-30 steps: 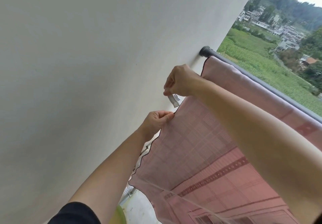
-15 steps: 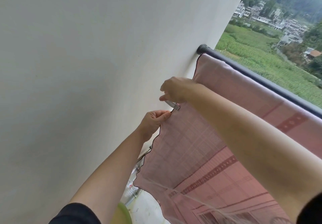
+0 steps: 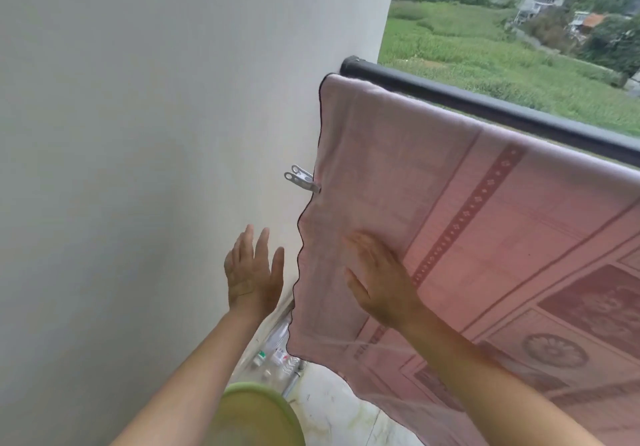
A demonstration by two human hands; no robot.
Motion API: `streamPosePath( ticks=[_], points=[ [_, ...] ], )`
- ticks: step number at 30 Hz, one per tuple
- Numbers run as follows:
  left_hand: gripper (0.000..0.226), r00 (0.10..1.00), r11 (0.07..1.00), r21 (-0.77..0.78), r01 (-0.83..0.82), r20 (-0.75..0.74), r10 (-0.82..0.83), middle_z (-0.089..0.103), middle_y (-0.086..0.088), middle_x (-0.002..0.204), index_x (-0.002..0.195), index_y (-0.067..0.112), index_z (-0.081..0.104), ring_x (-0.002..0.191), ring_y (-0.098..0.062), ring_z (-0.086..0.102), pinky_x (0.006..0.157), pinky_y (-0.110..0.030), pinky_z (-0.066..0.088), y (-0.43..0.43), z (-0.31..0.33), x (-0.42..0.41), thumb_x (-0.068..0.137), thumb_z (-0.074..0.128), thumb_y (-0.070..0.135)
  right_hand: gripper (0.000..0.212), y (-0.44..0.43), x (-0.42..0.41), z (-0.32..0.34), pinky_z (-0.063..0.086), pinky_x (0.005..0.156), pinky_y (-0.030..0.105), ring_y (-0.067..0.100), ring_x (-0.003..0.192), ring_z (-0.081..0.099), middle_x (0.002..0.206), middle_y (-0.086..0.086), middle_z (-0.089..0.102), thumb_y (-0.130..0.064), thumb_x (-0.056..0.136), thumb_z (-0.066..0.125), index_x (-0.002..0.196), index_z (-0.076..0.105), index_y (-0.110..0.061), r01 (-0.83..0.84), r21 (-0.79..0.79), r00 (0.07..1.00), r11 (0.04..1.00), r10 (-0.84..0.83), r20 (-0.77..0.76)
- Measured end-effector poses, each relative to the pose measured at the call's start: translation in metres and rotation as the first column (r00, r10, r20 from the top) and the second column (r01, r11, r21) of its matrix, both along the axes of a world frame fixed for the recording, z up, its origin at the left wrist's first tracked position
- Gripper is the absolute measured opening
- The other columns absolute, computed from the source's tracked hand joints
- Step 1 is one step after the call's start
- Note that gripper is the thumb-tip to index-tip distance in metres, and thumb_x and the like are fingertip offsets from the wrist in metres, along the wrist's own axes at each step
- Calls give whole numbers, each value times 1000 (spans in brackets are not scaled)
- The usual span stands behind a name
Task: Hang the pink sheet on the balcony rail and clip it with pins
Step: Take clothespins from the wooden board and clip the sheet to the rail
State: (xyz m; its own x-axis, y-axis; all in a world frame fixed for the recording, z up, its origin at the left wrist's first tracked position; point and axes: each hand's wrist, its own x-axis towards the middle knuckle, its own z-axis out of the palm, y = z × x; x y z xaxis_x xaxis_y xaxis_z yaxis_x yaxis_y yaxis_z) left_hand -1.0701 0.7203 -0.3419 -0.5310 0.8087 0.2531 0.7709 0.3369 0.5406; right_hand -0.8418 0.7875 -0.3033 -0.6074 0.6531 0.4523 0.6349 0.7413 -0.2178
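Pink sheet (image 3: 433, 182) draped over dark balcony rail (image 3: 485, 107); white pin (image 3: 302, 181) clipped on its wall-side edge. Left hand (image 3: 252, 272) spread, empty, beside edge. Right hand (image 3: 381, 279) flat on sheet, holding nothing.

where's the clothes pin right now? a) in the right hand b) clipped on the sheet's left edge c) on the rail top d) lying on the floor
b: the clothes pin grips the pink sheet at its left edge below the rail, and both hands are open and empty.
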Motion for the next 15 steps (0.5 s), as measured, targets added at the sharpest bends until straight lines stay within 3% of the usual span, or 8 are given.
streamPosePath(
  ticks=[4, 7, 10, 15],
  points=[
    [70, 980, 974, -126, 190, -44, -196, 27, -16, 158, 148, 12, 40, 146, -34, 24, 115, -53, 21, -22, -26, 59, 95, 21, 53, 60, -49, 81, -73, 46, 106, 46, 31, 135, 47, 151, 13, 43, -36, 93, 54, 147, 44, -12, 247, -141, 955, 959, -216, 202],
    [70, 932, 923, -168, 345, -58, -359, 26, -14, 159, 149, 14, 38, 146, -33, 24, 116, -54, 21, -23, -31, 113, 95, 21, 54, 64, -72, 139, -94, 43, 109, 49, 33, 140, 43, 156, 14, 37, -43, 94, 44, 150, 38, -13, 407, -204, 896, 891, -346, 277],
    [66, 864, 859, -203, 470, -95, -495, 22, -11, 161, 152, 18, 32, 148, -31, 20, 118, -52, 18, -16, -25, 163, 97, 21, 54, 67, -81, 199, -93, 39, 112, 50, 32, 144, 36, 160, 11, 30, -43, 94, 46, 153, 34, -13, 524, -195, 845, 829, -477, 242],
    [58, 735, 752, -195, 629, -164, -658, 54, -11, 134, 137, 14, 50, 124, -35, 49, 105, -52, 35, -2, -2, 254, 97, 29, 50, 74, -110, 293, -75, 28, 118, 51, 35, 149, 24, 165, 15, 17, -47, 95, 45, 157, 24, -13, 644, -138, 765, 753, -635, 108]
  ],
)
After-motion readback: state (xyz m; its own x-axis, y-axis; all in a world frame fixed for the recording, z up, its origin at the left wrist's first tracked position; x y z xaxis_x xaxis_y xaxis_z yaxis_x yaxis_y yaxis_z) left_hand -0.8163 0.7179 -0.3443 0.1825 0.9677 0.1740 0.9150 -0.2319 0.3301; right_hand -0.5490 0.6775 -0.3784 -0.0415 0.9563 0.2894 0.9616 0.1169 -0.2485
